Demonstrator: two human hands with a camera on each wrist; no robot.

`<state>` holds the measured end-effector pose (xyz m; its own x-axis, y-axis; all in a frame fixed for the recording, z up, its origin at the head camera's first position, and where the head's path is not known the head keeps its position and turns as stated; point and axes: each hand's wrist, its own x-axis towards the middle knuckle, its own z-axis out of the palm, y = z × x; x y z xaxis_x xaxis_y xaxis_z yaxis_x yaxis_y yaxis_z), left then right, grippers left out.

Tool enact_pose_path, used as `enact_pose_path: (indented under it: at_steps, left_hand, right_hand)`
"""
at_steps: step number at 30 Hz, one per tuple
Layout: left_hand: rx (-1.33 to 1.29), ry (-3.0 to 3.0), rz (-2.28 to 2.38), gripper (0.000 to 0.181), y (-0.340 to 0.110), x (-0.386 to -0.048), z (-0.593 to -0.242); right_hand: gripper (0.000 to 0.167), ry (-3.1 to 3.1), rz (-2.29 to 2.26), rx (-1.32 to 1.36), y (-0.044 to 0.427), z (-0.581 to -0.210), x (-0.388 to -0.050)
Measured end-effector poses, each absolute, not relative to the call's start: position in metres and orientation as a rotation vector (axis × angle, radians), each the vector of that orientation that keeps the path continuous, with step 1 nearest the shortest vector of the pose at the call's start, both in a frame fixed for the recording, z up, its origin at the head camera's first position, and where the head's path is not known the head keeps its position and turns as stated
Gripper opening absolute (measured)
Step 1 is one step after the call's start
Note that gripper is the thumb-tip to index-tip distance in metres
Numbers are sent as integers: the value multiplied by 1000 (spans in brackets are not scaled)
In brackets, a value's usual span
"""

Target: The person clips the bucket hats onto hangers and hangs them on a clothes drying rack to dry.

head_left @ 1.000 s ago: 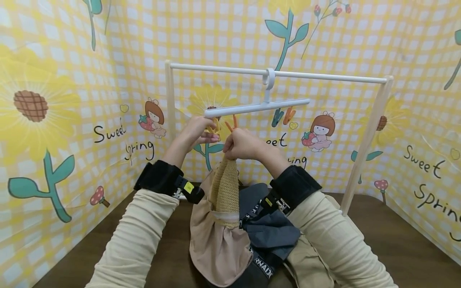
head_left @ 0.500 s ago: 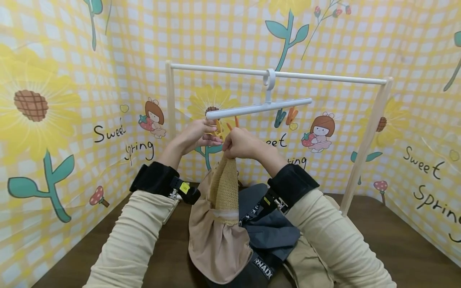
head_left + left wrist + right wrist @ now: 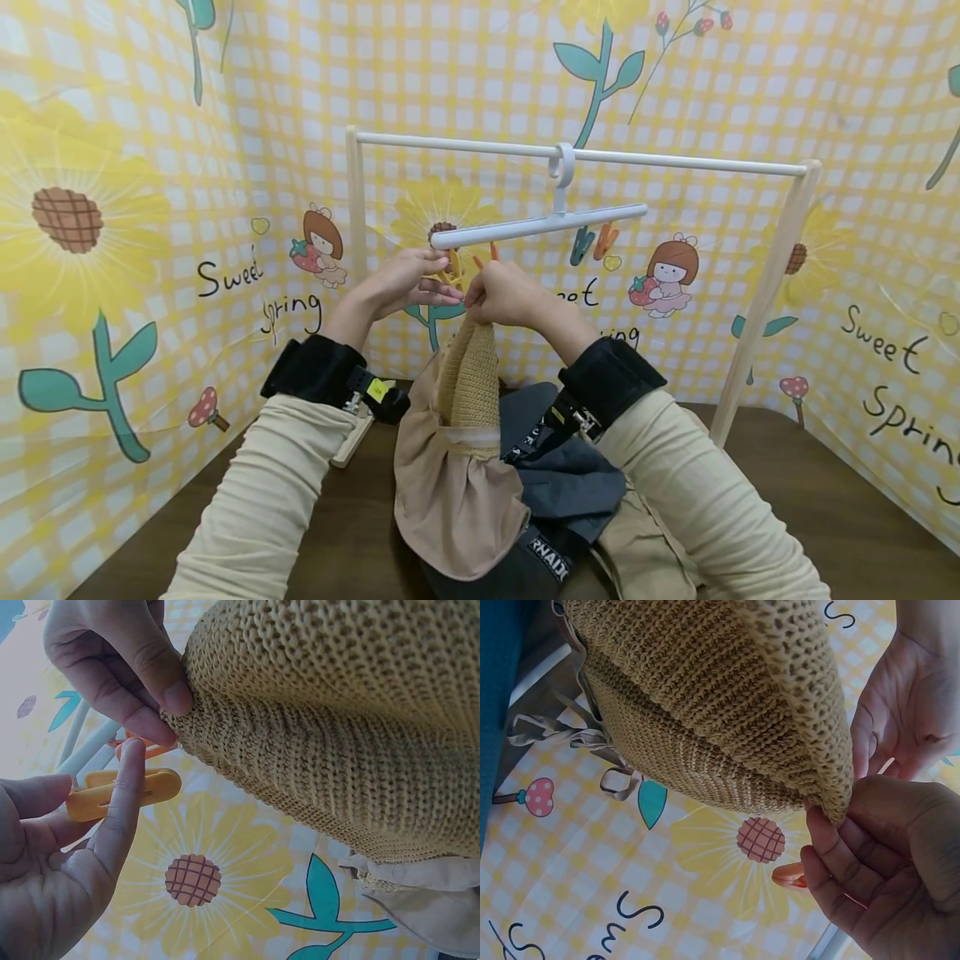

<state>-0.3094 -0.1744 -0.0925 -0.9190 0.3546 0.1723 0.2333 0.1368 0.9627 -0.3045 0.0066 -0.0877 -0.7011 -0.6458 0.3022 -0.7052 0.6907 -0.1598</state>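
My left hand [image 3: 401,283] pinches a yellow clothespin [image 3: 161,787] between thumb and fingers, just under the left end of a white hanger [image 3: 525,229]. Beside it, my right hand [image 3: 510,293] grips the tip of a tan knitted hat [image 3: 476,375] and holds it up. The hat's pinkish-beige fabric brim [image 3: 457,508] droops below the knit part. An orange clothespin [image 3: 493,250] shows just above the right hand, partly hidden by it. In the right wrist view, the knit tip [image 3: 832,802] is pinched between thumb and fingers.
The hanger hooks over the white rail [image 3: 450,146] of a wooden-post rack and tilts, left end lower. A green clothespin [image 3: 582,247] and another orange clothespin [image 3: 606,242] hang on its right half. A dark grey cap [image 3: 570,492] and khaki fabric [image 3: 645,542] lie on the brown table [image 3: 337,517].
The left wrist has shifted a little left and down, while its fingers stay at the yellow clothespin. The hanger has swung very slightly right. The right hand and hat hold nearly still.
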Motion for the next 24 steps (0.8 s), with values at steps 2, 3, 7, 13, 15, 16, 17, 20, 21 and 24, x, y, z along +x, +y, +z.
enact_pose_path:
  at_steps: [2, 3, 7, 13, 15, 16, 17, 20, 21, 24]
  left_hand:
    - [600, 2285, 1904, 55, -175, -308, -92]
    - [611, 2285, 1896, 55, -175, -308, -92]
    - [645, 2321, 1860, 56, -177, -305, -90]
    - [651, 2404, 1824, 55, -179, -307, -92]
    - [646, 2443, 1795, 56, -179, -307, -92]
    - [646, 2465, 1775, 57, -179, -307, -91]
    - [648, 2485, 1755, 57, -179, -306, -91]
    - [648, 2540, 1707, 57, -178, -306, -90]
    - [654, 2553, 1692, 57, -178, -306, -89]
    - [666, 2608, 1652, 55, -177, -306, -89]
  right_hand:
    - [19, -2658, 377, 1100, 7, -88, -305]
    - [19, -2646, 373, 1108, 8, -88, -306]
    - [20, -2620, 369, 1148, 8, -86, -306]
    - [21, -2596, 350, 1186, 9, -83, -306]
    - [21, -2591, 346, 1191, 10, -82, -306]
    - [21, -2588, 347, 1192, 10, -82, -305]
    - [21, -2584, 349, 1194, 11, -81, -305]
    - [21, -2575, 352, 1188, 12, -81, -305]
    - [21, -2576, 355, 1183, 12, -81, -305]
    - [22, -2575, 355, 1169, 13, -81, -305]
